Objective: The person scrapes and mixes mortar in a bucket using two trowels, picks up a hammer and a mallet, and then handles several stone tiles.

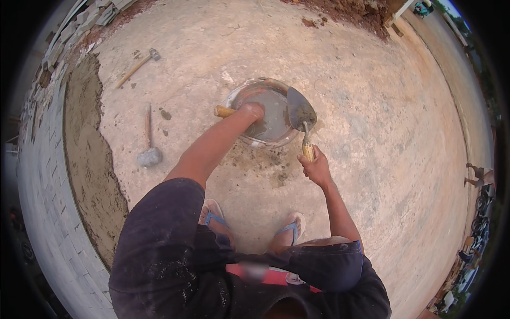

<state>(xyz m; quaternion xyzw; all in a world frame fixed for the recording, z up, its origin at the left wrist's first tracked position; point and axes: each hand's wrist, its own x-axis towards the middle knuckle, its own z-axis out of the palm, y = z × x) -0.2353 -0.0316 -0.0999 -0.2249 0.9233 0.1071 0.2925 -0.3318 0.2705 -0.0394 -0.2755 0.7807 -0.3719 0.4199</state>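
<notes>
A round basin of cloudy grey water stands on the ground in front of me. My left hand is dipped into it, and its fingers are hidden under the water. Beside that wrist a wooden handle juts out over the left rim; the tool it belongs to is out of sight. My right hand is closed around the yellowish handle of a pointing trowel. The trowel's dark, wet blade points away from me, over the basin's right rim.
Left on the concrete floor lie a mallet and a hammer. Farther left runs a strip of wet mortar beside grey paving blocks. Reddish soil is heaped at the back. A person and parked motorcycles are far right.
</notes>
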